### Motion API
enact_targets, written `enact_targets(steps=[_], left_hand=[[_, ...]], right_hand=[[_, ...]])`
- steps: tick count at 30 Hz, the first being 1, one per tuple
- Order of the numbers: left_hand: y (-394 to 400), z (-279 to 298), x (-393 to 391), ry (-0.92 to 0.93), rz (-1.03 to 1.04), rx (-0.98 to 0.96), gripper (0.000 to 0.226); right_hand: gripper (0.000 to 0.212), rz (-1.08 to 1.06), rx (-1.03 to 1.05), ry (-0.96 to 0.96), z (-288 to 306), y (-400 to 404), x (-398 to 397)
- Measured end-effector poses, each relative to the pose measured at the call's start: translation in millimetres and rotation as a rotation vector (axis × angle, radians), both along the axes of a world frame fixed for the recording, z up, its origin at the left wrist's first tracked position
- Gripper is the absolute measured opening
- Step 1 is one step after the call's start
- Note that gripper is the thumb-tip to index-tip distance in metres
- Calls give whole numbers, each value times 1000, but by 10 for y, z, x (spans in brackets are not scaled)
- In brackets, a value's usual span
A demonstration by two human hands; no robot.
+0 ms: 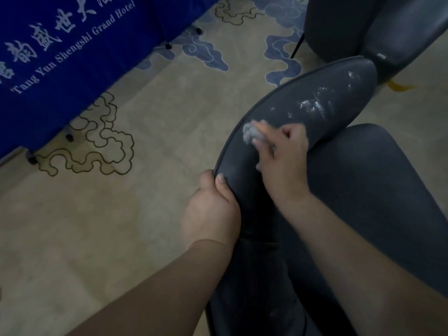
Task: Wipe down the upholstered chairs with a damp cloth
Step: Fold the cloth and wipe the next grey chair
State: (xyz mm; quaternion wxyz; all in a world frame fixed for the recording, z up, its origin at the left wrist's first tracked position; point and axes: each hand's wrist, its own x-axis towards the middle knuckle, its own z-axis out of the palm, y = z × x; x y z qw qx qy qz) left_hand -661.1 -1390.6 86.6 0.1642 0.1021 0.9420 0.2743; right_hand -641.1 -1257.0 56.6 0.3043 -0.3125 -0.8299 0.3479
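Wiping step in hand: your right hand (278, 151) pinches cloth (252, 135) on chair backrest (315, 110); left hand (213, 204) grips backrest edge. Next, carry cloth toward white residue (312, 103) beyond.

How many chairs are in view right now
2. One dark chair is in front of the person, its backrest gripped by the left hand and wiped by the right hand. A second chair stands top right. Others may be out of frame.
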Motion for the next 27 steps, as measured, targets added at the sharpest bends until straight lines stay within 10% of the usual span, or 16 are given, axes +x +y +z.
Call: enact_targets(steps=[27], left_hand=[[-124,17,-311,-335,-253,177,36]], right_hand=[[36,-478,-497,2,326,-727,127]])
